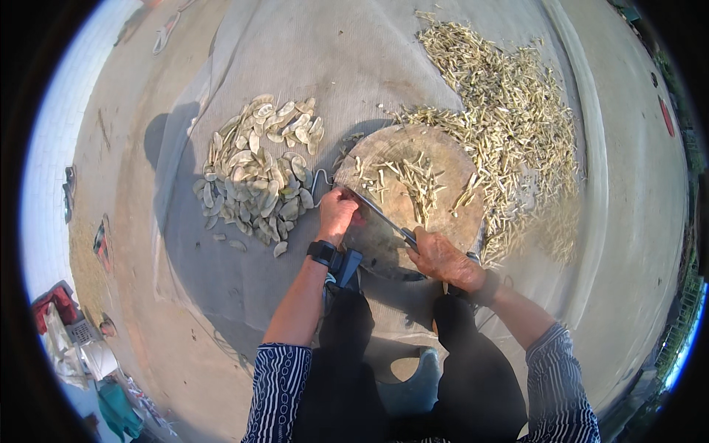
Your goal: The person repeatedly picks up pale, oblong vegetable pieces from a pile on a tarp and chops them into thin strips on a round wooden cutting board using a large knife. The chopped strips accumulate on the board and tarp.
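My right hand (441,256) grips the dark handle of a knife (383,215), which lies slantwise over the near left part of a round wooden chopping block (382,149). Close to the far end of the blade, my left hand (337,213) is at the block's left edge with curled fingers. Whether anything is between those fingers is hidden. Cut pale strips (419,185) lie in a loose heap on the block. To the left, flat oval vegetable slices (257,177) form a pile. A larger spread of pale cut strips (515,122) covers the ground cloth on the right.
A grey woven cloth (332,61) lies under the block and piles. A bent metal rod (317,185) pokes out left of the block. My knees flank a stool's blue-grey edge (418,382). Sandals (165,34) and bags (116,407) lie off to the left.
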A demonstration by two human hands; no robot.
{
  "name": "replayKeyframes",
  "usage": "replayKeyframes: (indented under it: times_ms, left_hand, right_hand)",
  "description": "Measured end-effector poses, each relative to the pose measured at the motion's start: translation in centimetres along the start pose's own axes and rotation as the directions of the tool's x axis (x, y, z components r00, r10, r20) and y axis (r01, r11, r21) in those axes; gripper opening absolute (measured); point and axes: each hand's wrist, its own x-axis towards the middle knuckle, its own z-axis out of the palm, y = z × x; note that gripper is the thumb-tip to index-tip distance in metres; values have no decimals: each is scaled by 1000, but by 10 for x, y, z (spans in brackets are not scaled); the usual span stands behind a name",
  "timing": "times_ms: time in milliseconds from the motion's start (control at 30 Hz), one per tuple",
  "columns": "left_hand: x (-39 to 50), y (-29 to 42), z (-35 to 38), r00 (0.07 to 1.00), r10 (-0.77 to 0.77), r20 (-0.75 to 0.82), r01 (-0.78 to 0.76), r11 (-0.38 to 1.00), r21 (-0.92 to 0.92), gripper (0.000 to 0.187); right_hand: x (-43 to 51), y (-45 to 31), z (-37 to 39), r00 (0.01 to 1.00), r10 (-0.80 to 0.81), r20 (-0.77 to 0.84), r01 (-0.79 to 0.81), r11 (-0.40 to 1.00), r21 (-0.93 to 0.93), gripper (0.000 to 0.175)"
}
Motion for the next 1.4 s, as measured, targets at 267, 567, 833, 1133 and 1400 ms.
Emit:
replayKeyframes:
  times_ms: [267, 567, 833, 1133, 1400]
  left_hand:
    - [-4, 1, 1, 998, -59, 17, 60, 998, -25, 8]
    - [-15, -2, 3, 997, -3, -72, 16, 985, 173, 8]
    - [-14, -6, 6, 994, -48, -95, 52, 998, 42, 11]
    - [-13, -9, 8, 990, -56, -130, 60, 998, 32, 1]
    - [-9, -13, 3, 997, -18, -80, 22, 999, 50, 7]
  right_hand:
    - [59, -5, 32, 989, -57, -139, 73, 991, 109, 24]
    - [54, -6, 35, 972, -100, -215, 127, 985, 115, 22]
    - [51, 3, 32, 972, 62, -225, -9, 974, 228, 22]
    - [-13, 5, 0, 992, -105, -76, 109, 993, 42, 22]
    - [-11, -2, 6, 1000, -26, -9, 27, 999, 37, 22]
